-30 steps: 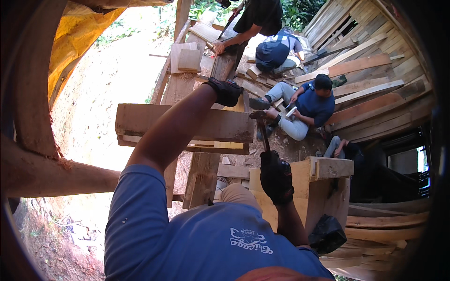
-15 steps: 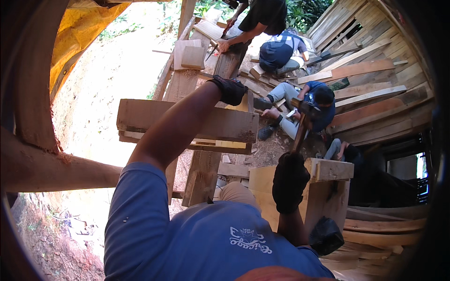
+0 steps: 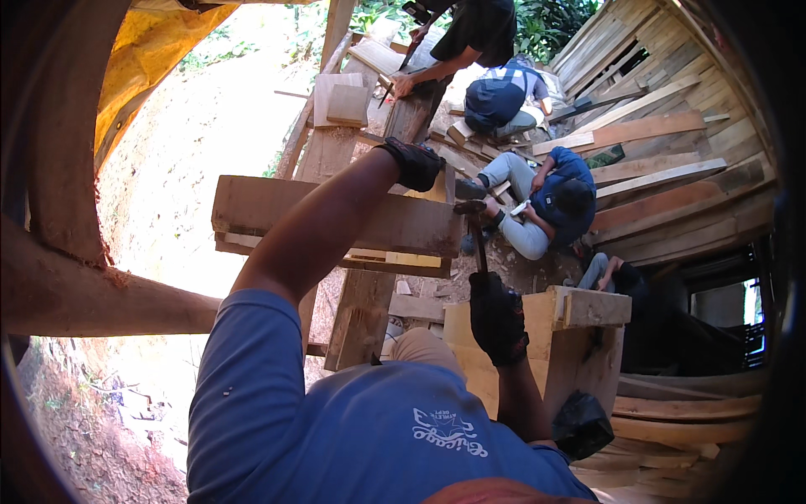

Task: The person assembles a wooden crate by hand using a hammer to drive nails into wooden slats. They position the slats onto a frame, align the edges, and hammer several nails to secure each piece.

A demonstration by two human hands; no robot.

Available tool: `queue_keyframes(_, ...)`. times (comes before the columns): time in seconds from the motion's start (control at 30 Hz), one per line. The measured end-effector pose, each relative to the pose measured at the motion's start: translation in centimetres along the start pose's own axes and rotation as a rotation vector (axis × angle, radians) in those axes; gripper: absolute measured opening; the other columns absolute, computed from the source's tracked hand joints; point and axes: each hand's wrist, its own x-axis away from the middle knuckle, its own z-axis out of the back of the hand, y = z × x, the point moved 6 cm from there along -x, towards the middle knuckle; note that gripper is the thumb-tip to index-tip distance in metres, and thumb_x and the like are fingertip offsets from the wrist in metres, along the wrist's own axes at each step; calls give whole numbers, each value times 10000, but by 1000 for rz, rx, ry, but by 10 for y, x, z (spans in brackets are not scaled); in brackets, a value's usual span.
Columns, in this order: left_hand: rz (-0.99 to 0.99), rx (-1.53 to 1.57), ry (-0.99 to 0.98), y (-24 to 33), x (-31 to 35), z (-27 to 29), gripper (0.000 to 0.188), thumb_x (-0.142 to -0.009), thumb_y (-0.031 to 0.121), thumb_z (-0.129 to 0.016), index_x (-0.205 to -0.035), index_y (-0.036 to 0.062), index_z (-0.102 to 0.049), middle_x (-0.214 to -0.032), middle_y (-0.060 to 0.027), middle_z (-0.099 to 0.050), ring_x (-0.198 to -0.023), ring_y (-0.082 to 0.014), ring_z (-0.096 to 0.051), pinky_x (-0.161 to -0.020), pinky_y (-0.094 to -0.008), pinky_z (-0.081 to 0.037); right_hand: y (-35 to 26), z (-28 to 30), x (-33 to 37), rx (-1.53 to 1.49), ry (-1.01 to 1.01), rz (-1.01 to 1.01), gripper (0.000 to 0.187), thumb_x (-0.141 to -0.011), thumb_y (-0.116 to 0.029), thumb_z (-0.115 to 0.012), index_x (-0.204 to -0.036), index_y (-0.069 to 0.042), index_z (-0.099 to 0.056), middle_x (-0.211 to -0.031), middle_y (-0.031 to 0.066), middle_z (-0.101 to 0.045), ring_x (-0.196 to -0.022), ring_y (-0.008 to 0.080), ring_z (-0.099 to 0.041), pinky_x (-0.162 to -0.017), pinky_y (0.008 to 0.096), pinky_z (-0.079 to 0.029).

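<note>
A hammer (image 3: 481, 246) stands upright in my right hand (image 3: 497, 323), which wears a black glove and is closed round the handle. Its head is by the right end of a wooden box-like piece (image 3: 336, 215) made of boards. Whether the head touches the wood I cannot tell. My left hand (image 3: 415, 165), also in a black glove, is closed at the far side of that piece, near its right corner, and its fingertips are partly hidden. The piece lies across a thick wooden beam (image 3: 361, 319).
At the right stands a pale wooden block structure (image 3: 579, 344) with a black plastic bag (image 3: 583, 424) beside it. One person (image 3: 567, 197) sits beyond the hammer; others work farther back. Stacked planks (image 3: 646, 168) line the right. A beam (image 3: 126, 302) crosses at left.
My right hand has swung the hammer left and down, bringing its head to the end of the wooden piece. My left hand stays in place. The seated person has shifted a little.
</note>
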Motion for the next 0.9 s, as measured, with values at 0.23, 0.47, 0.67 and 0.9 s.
queue_keyframes(0.23,12,3,3,-3,3,-3,474,-876,131,-589,-1339,30,-607,-1116,-221,-736,-1055,-396,-730,-868,-522,-573,1,56,2,82,320,-208,70,-1040,-97,-563,-1043,-47,-611,-860,147,-616,-739,364,-635,-595,443,-476)
queue_keyframes(0.47,-6,-7,11,-12,-2,-8,488,-866,118,-595,-1335,-16,-600,-1082,-220,-739,-1003,-403,-737,-853,-516,-570,18,53,4,-778,297,-450,108,-1069,-123,-546,-1053,-59,-631,-848,107,-604,-706,309,-632,-592,407,-483)
queue_keyframes(0.67,-22,19,33,-7,-4,-7,517,-861,90,-611,-1370,4,-593,-1114,-224,-736,-1048,-389,-728,-864,-504,-571,-7,14,-5,-36,53,-25,151,-1095,-210,-556,-978,-121,-592,-816,61,-558,-674,263,-626,-560,400,-477)
queue_keyframes(0.9,105,47,-42,-21,13,-10,570,-916,27,-555,-1473,142,-594,-1347,-145,-712,-1249,-326,-682,-1036,-430,-562,65,13,31,-738,287,-639,162,-1083,-163,-553,-976,-67,-628,-713,111,-611,-670,322,-664,-560,410,-486)
